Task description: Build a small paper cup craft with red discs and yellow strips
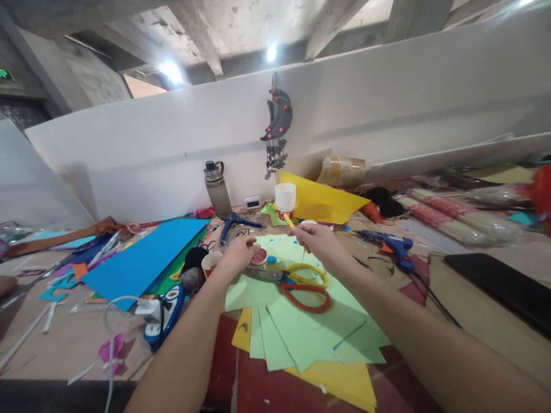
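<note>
My right hand point(316, 240) pinches a thin yellow strip point(290, 221), which looks like paper, above the pale green sheets point(275, 292). My left hand point(240, 251) hovers at the left side of these sheets, its fingers loosely bent and apart with nothing visible in them. Just beside its fingertips is a small round white-rimmed piece point(259, 257) with a reddish-pink face. Scissors point(303, 285) with one yellow and one red handle lie on the sheets between my forearms. A paper cup point(210, 262) is partly hidden by my left wrist. Beyond my hands stands a stack of white paper cups point(285, 198).
A blue sheet point(148, 258), yarn balls point(192, 278) and a blue-white power strip point(166, 321) lie left. Rightward are a blue glue gun point(400, 249) with its cord and a black slab point(503, 287). A bottle point(217, 188) and yellow sheet point(327, 201) are behind.
</note>
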Tool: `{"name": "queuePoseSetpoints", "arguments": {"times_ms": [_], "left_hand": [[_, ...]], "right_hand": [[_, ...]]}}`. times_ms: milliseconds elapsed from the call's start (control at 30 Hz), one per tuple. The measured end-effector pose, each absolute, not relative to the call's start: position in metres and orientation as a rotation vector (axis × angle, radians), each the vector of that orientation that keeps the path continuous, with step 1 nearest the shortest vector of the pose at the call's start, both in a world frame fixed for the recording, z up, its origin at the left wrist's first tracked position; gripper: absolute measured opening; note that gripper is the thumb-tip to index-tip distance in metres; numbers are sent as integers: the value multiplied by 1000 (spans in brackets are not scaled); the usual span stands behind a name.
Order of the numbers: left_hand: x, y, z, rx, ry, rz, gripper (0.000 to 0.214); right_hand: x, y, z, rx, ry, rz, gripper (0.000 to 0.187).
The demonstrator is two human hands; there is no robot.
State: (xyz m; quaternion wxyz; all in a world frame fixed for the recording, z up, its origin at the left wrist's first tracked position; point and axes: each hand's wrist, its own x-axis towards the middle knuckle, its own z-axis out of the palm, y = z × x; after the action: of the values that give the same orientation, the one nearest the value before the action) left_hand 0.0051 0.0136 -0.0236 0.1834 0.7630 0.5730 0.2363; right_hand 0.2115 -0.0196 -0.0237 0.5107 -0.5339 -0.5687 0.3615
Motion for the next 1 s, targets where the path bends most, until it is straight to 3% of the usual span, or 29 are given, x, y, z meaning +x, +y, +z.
{"name": "queuePoseSetpoints", "arguments": {"times_ms": [200, 433, 767, 1000], "left_hand": [[0, 16, -32, 2172, 1629, 498, 21], [-5, 16, -25, 2056, 1340, 699, 18], [9, 4, -11, 2113, 1063, 936, 27], [13, 2, -8, 2223, 1048, 1021, 21]], "right_hand": [[219, -16, -29, -1356, -1466, 776, 22], [211, -23, -30, -1309, -1588, 795, 23], [215, -31, -17, -1327, -1860, 129, 21], [215, -36, -19, -1321, -1843, -55, 20]]}}
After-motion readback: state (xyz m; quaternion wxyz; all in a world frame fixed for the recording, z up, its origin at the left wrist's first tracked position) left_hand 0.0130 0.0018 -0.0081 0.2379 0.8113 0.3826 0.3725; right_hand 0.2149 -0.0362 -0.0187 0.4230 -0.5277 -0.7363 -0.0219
